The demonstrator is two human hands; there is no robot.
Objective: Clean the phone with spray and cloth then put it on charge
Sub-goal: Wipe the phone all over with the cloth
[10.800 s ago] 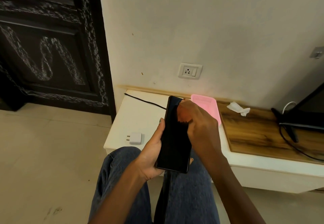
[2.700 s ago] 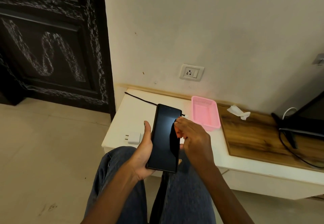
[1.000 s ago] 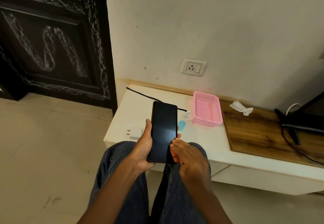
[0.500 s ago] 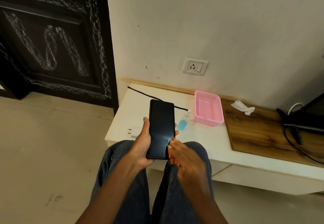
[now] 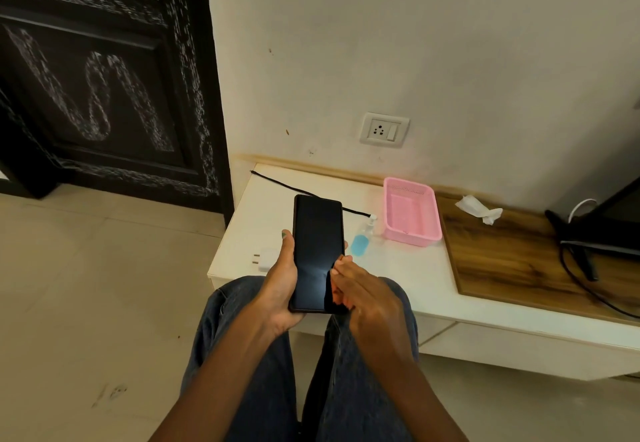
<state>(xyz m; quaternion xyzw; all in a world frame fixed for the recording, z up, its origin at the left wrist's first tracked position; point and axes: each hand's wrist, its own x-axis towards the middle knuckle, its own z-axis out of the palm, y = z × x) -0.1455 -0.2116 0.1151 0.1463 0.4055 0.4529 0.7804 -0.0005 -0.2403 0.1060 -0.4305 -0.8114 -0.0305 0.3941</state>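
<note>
My left hand (image 5: pixel 277 285) grips a black phone (image 5: pixel 317 244) upright over my knees, its dark screen facing me. The fingers of my right hand (image 5: pixel 367 299) lie together on the screen's lower right corner, pinching what looks like a small dark cloth (image 5: pixel 329 291), mostly hidden. A small spray bottle (image 5: pixel 360 242) with blue liquid lies on the white table (image 5: pixel 398 275) just right of the phone. A white charger plug (image 5: pixel 266 258) sits at the table's left front, partly behind my left hand. A black cable (image 5: pixel 301 189) runs along the back. A wall socket (image 5: pixel 383 129) is above.
A pink basket (image 5: pixel 412 240) stands beside the bottle. A crumpled white tissue (image 5: pixel 479 209) lies on the wood panel (image 5: pixel 512 261). A dark screen stand with cables (image 5: pixel 575 244) fills the far right. A black door (image 5: pixel 104 78) is at left.
My right hand has slid from the top of the screen down to its lower right corner. The phone sits lower and more upright, which uncovers the spray bottle.
</note>
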